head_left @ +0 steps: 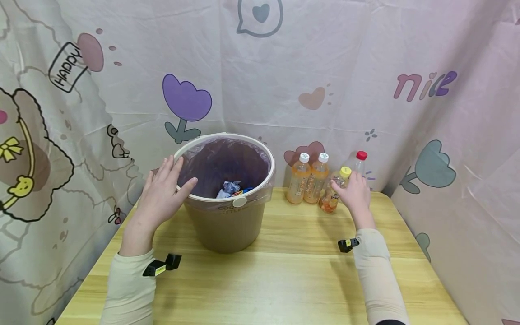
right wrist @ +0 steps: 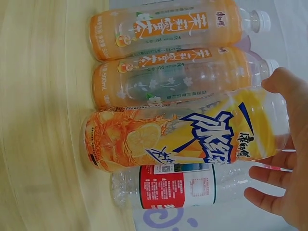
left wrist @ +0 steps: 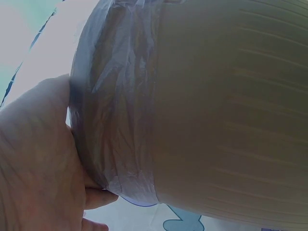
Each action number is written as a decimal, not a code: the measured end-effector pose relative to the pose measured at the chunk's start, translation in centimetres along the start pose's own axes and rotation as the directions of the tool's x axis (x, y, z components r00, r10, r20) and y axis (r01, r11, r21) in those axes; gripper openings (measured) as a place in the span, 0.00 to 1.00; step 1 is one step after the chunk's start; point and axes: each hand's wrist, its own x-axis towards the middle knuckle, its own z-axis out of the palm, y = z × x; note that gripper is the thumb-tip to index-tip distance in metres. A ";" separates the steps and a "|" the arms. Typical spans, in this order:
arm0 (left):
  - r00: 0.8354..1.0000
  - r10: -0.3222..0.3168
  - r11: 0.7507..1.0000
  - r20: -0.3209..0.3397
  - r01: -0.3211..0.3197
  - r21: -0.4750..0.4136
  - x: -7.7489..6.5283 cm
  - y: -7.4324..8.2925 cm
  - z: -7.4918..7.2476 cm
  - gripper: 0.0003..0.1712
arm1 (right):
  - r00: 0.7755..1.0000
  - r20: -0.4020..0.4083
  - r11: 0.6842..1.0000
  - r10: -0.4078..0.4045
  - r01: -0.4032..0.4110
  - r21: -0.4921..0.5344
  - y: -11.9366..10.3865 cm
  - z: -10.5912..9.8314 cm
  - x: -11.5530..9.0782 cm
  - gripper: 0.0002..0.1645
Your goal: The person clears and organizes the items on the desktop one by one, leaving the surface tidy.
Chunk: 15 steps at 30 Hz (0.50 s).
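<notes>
A: Where can the right hand (head_left: 356,192) pass?
B: Between bin (head_left: 225,230) and bottles (head_left: 298,186), over table (head_left: 284,271); bin bars low leftward travel.
A: Behind the bottles?
B: Cloth (head_left: 345,45); clearance perhaps slight, view partly hidden.

The head view is bright, with glare on the tabletop (head_left: 268,293) before the trash bin (head_left: 225,230) and soft shadows right of it; the left wrist view renders it dim beside blown-out white.

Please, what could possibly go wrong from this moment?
The right hand holds the yellow-capped bottle close beside the red-capped bottle and a white-capped bottle; lifting it might knock either over. The left hand rests against the bin, so pushing could perhaps tip it or pull its plastic liner loose.
</notes>
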 end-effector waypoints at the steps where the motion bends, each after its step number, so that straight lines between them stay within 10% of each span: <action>1: 1.000 0.003 1.000 -0.001 -0.003 -0.001 0.0 0.0 0.0 0.48 | 1.000 -0.005 1.000 -0.003 0.003 0.000 0.0 0.0 0.0 0.50; 15: 1.000 0.004 1.000 -0.004 -0.004 0.003 0.0 0.0 -0.1 0.48 | 0.996 -0.067 0.997 -0.053 0.057 0.055 -0.4 0.1 -1.2 0.44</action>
